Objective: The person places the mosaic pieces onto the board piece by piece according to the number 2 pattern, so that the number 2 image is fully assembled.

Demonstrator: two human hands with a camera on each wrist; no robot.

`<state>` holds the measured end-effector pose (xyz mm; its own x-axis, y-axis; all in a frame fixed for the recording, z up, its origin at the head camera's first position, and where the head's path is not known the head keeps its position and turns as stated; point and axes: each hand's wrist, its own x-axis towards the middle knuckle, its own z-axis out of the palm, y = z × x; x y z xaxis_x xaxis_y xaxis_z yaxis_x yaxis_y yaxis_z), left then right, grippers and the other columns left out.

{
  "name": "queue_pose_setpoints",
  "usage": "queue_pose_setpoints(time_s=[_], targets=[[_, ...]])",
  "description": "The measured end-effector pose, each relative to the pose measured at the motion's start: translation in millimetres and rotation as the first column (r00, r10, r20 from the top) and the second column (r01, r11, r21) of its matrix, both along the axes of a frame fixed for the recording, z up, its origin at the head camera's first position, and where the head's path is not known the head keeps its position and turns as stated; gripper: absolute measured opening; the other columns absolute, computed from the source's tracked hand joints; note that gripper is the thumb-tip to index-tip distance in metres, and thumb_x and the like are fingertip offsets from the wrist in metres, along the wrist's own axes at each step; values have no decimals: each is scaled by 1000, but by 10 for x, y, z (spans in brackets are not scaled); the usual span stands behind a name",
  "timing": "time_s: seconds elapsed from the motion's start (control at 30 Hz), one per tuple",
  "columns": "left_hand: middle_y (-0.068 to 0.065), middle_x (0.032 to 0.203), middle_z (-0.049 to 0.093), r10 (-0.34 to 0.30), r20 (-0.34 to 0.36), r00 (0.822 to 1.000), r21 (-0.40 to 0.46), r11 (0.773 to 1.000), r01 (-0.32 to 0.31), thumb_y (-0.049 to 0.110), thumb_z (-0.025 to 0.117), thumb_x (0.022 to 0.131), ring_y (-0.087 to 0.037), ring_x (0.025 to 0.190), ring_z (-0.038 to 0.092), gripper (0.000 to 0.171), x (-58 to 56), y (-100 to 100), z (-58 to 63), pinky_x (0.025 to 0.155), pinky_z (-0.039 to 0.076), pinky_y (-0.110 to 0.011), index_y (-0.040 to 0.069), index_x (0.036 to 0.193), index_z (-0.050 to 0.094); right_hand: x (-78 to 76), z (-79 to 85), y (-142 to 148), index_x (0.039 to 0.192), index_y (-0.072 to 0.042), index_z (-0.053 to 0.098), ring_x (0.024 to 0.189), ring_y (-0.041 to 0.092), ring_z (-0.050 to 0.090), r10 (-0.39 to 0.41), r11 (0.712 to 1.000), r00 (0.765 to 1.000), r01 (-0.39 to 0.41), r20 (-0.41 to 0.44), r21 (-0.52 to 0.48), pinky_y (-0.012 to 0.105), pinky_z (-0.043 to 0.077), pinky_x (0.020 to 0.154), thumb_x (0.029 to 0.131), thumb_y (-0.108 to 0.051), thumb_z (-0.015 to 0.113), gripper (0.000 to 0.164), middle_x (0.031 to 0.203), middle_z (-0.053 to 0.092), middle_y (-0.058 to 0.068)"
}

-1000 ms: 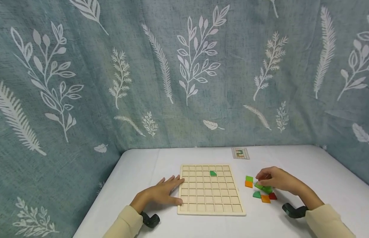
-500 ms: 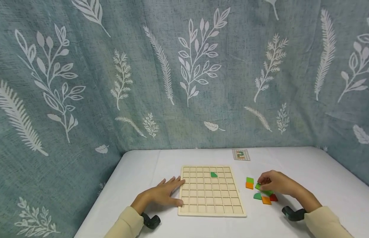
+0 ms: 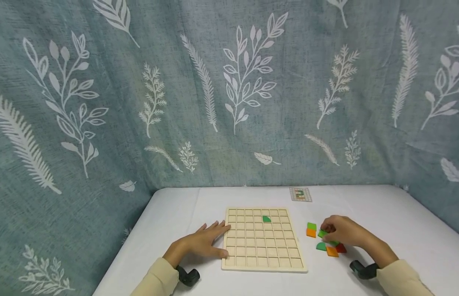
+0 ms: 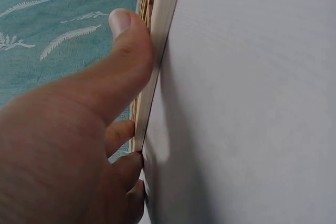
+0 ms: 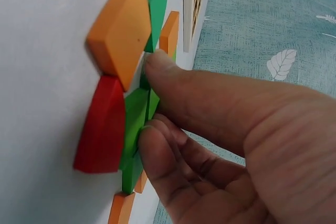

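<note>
My left hand (image 3: pixel 204 243) rests at the left edge of a pale wooden grid board (image 3: pixel 264 263), its fingers spread; in the left wrist view the thumb (image 4: pixel 128 40) touches the board's rim (image 4: pixel 163 30). A green tile with one rounded corner (image 3: pixel 266 219) sits in a cell near the board's far side. To the right, my right hand (image 3: pixel 342 231) bends over a cluster of tiles. In the right wrist view its thumb (image 5: pixel 163 64) and curled fingers (image 5: pixel 157 148) close about a green tile (image 5: pixel 154 100), partly hidden, beside another light green tile (image 5: pixel 135 121).
Around the right hand lie an orange tile (image 3: pixel 332 251), a red tile (image 3: pixel 341 248) and a teal-green tile (image 3: pixel 321 246). A light green tile (image 3: pixel 311 226) touches an orange one (image 3: pixel 311 232) nearer the board. A small pattern card (image 3: pixel 300 194) lies at the back.
The right hand has moved slightly nearer over the green tiles, with its fingers drawn in. The left hand has stayed at the board; the head view has tilted up a little.
</note>
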<state>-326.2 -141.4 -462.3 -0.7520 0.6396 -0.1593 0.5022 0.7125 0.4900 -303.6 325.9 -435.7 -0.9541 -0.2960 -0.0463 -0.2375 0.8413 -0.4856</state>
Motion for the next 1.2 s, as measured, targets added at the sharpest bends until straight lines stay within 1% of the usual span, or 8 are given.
queue_pose_setpoints(time_s=[0.2,0.47,0.53,0.63,0.73,0.9,1.13,1.2], targets=[[-6,168,17,-1,-1,1000,5,1000,1,64,64,88,-31,157,10,91,-3,-17,-3,125,4,-60,23,160,25,-16,-23,-12,99,-5,73,76,15,52,4,1000,1000,-4,-16,9,25,46,63,81,-15,83,23,84,63,0],[-7,168,18,3,-5,1000,5,1000,-3,63,65,88,-32,157,11,91,5,-11,8,125,4,-60,22,160,26,-16,-28,-38,101,-4,72,74,16,51,0,1000,1000,0,-8,1,26,45,62,83,-12,79,21,83,62,0],[-8,168,18,1,-6,1000,7,1000,-1,62,65,88,-33,157,11,91,12,-4,8,125,5,-61,21,160,26,-15,-28,-47,103,-3,72,74,15,50,6,1000,1000,-6,-24,4,25,44,62,84,-11,78,21,84,61,1],[-9,168,19,-2,-2,1000,11,1000,2,61,65,89,-33,156,12,91,22,2,9,124,5,-61,20,160,26,-12,-15,-63,104,-3,72,75,15,49,-6,1000,998,6,-55,-5,26,43,61,84,-12,78,23,85,60,1],[-10,168,18,-6,-3,1000,13,1000,6,61,65,89,-34,156,12,91,27,-6,24,124,6,-61,19,160,26,-7,9,-79,106,-2,71,76,15,48,4,1000,995,-5,-101,-7,26,42,61,85,-14,77,25,87,59,1],[-11,168,17,-18,-6,1000,23,1000,18,59,65,90,-35,156,11,91,27,-32,53,124,5,-62,17,160,26,4,34,-127,104,-4,71,77,15,49,6,1000,994,-8,-109,-21,25,43,62,85,-15,78,23,87,59,0],[-9,168,17,-17,0,1000,24,1000,17,62,64,89,-34,157,10,91,24,-30,8,124,4,-62,20,160,25,-2,-14,-119,101,-7,71,77,12,52,19,1000,993,-22,-112,-21,23,46,63,84,-16,80,22,90,60,-1],[-9,168,16,-15,-2,1000,23,1000,15,63,63,89,-33,157,10,91,20,-26,6,124,3,-61,20,160,25,-7,2,-108,102,-7,71,78,12,52,21,999,993,-24,-114,-25,24,47,63,84,-17,80,22,92,61,-1]])
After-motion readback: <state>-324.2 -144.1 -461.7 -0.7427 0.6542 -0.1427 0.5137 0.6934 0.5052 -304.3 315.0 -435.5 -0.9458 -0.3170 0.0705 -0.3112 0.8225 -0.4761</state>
